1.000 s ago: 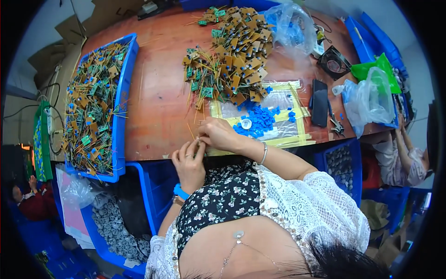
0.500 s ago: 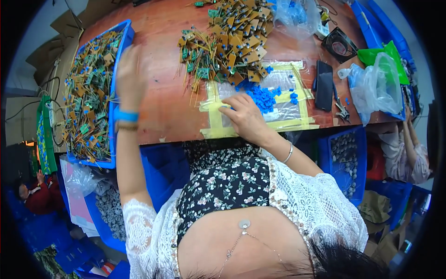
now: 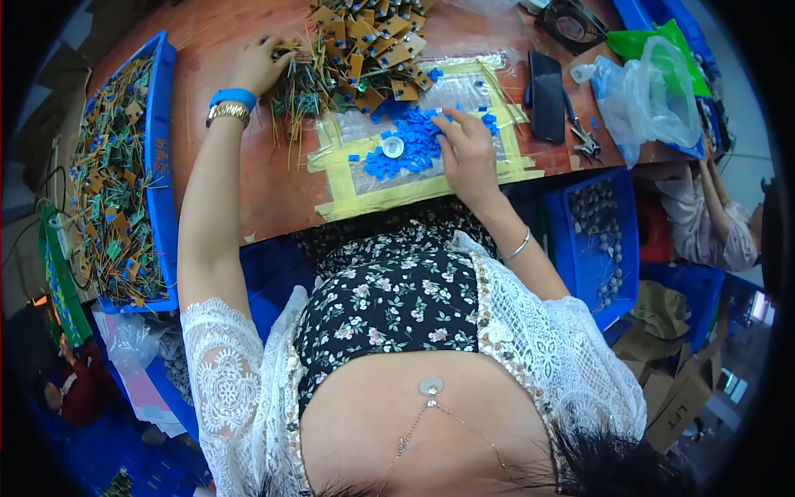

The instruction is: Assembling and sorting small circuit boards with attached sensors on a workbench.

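Observation:
My left hand point(image 3: 263, 68) reaches to the left edge of a heap of small brown and green circuit boards point(image 3: 364, 50) with thin wire leads. Its fingers are apart at the wires, and no board shows clearly in its grip. Over the right part of a pile of small blue plastic pieces point(image 3: 416, 132) is my right hand point(image 3: 470, 157), thumb and forefinger apart. A round white cap point(image 3: 392, 147) lies among these pieces, on a clear sheet edged with yellow tape point(image 3: 364, 203). One single blue piece point(image 3: 354, 157) rests left of the pile.
A blue tray point(image 3: 161, 157) full of wired boards stands at the left. To the right lie a black phone point(image 3: 546, 98), keys point(image 3: 585, 142), a clear plastic bag point(image 3: 654, 99) and a black fan point(image 3: 571, 25). Below the table edge is a blue bin point(image 3: 592, 240) of grey parts.
My left hand has moved right, from beside the tray to the board heap. My right hand has moved up and right to the blue pieces, uncovering the cap and the single piece. The view has shifted.

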{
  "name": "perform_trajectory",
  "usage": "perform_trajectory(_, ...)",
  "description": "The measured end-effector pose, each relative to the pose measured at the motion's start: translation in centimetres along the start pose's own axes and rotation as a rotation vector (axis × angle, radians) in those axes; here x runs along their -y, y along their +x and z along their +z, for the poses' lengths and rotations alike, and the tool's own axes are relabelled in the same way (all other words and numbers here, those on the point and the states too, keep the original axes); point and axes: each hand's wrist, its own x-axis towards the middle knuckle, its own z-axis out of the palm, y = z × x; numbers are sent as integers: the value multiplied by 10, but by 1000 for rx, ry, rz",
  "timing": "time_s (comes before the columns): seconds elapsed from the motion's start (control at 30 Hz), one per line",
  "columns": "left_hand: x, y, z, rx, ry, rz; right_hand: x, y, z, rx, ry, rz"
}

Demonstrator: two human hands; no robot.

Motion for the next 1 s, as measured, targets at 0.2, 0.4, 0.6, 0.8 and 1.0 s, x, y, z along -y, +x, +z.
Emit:
perform_trajectory(0.2, -5, -78, -17, 61, -58, -425, -19, 12, 20, 42, 1, -53)
perform_trajectory(0.4, -20, -157, -43, -43, -353, -384, -11, 24, 41, 62, 45, -100)
perform_trajectory(0.6, -57, -220, -64, -126, -461, -298, 1, 25, 34, 6, 144, -172)
perform_trajectory(0.8, -88, -223, -60, -43, 166, -132, -18, 7, 2, -37, -154, -60)
perform_trajectory(1.0, -95, -195, -43, -83, 362, -230, -63, -3, -6, 10, -220, 225)
